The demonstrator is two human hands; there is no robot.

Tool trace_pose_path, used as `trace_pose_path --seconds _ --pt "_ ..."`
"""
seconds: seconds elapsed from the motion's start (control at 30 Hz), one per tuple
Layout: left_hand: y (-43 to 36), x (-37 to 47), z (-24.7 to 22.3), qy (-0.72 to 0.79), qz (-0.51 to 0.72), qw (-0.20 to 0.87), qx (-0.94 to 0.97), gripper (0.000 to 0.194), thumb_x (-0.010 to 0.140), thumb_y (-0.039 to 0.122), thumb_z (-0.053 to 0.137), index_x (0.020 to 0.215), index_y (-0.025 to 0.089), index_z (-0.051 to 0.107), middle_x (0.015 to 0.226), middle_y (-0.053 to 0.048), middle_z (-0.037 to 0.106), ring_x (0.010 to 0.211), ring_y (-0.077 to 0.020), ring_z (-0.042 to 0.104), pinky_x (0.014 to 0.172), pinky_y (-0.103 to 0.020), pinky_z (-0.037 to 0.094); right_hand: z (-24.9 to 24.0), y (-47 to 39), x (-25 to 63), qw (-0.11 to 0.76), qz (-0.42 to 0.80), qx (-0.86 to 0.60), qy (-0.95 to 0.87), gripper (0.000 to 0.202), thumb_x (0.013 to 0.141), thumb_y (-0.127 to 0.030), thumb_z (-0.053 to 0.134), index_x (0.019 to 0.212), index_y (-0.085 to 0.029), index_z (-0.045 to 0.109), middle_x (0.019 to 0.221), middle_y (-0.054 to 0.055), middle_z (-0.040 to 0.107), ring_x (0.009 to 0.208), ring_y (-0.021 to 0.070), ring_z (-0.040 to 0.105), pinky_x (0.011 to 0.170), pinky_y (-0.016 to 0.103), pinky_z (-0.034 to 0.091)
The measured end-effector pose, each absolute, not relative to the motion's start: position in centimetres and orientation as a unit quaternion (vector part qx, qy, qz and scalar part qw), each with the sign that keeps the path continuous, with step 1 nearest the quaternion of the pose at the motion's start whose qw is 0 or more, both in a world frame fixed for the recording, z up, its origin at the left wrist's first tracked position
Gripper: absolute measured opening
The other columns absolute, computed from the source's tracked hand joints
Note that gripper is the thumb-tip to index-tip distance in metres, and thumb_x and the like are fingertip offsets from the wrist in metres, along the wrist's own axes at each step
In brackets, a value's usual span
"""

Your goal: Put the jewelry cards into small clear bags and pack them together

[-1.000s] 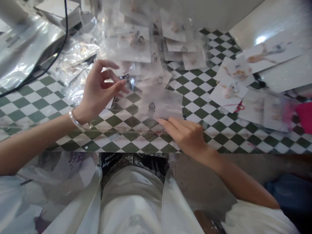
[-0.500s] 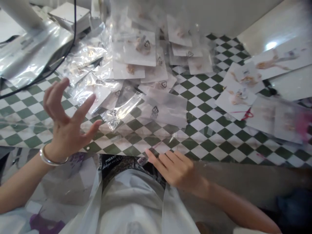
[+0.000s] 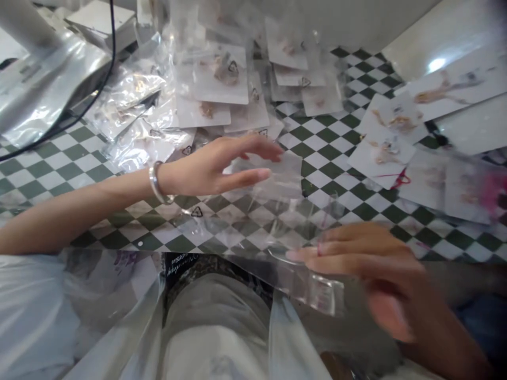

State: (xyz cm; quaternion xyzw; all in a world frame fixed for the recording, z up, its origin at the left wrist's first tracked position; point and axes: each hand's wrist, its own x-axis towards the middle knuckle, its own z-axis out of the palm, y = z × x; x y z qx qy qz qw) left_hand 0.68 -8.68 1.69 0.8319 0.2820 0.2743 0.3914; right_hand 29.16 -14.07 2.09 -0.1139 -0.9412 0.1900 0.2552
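My left hand (image 3: 222, 166), a silver bangle on its wrist, reaches across with thumb and fingers apart. It hovers over a frosted plastic bag (image 3: 287, 179) and holds nothing. Below it a clear plastic bag (image 3: 237, 227) with a recycling mark stretches along the table's near edge, its right end hanging over. My right hand (image 3: 368, 253) is slightly blurred, its fingers pressed together on the right part of this clear bag. A thin pink-red strand shows at its fingers.
Bagged jewellery cards (image 3: 222, 79) are heaped at the back. More cards with gold-coloured pieces (image 3: 384, 150) lie at the right, by a red ribbon (image 3: 400, 179). A black cable (image 3: 105, 79) crosses the left side of the checkered table (image 3: 328, 153).
My left hand has swung right from the left-hand bags to above the frosted bag. My right hand has moved right, and the clear bag now lies spread along the edge.
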Motion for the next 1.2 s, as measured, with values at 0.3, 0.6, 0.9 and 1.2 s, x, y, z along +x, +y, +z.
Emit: trace_pose_path --seconds 0.3,0.6,0.9,1.2 --pt "-7.3 4.9 -1.1 0.250 0.260 0.572 0.737 0.066 0.081 0.033 0.075 0.136 0.015 0.043 0.123 -0.014 0.065 0.113 -0.0224 0.066 0.090 -0.033 0.059 2.1 -6.1 29.7 0.242 0.480 -0.124 -0.834 0.053 0.089 -0.056 0.050 0.065 -0.009 0.057 0.064 0.001 0.065 0.063 0.0023 0.063 0.064 0.014 0.048" --pt "-6.7 6.0 -2.1 0.256 0.297 0.615 0.684 0.057 0.081 0.016 0.073 0.133 0.018 0.048 0.082 0.000 0.066 0.076 -0.0147 0.069 0.068 -0.025 0.059 3.7 -5.3 30.0 0.111 0.509 -0.187 -0.833 0.030 0.085 -0.040 0.065 0.080 -0.012 0.057 0.076 -0.003 0.064 0.070 0.0016 0.062 0.064 0.015 0.049" --pt "-9.3 2.4 -0.5 0.331 0.340 0.586 0.657 0.071 0.078 0.016 0.074 0.139 0.023 0.039 0.073 0.007 0.051 0.065 -0.0080 0.062 0.066 -0.022 0.058 2.8 -4.2 29.5 0.203 0.442 -0.263 -0.833 0.021 0.087 -0.032 0.063 0.098 -0.013 0.062 0.090 -0.002 0.065 0.079 0.0023 0.063 0.069 0.015 0.052" --pt "-9.1 0.7 -0.7 0.346 0.381 0.431 0.741 0.029 0.085 0.022 0.069 0.114 0.021 0.067 0.084 -0.002 0.058 0.065 -0.0074 0.055 0.059 -0.020 0.056 2.7 -4.4 26.3 0.261 0.198 -0.343 -0.880 0.028 0.092 -0.040 0.061 0.103 -0.017 0.073 0.097 0.005 0.066 0.059 0.0003 0.042 0.056 0.017 0.040"
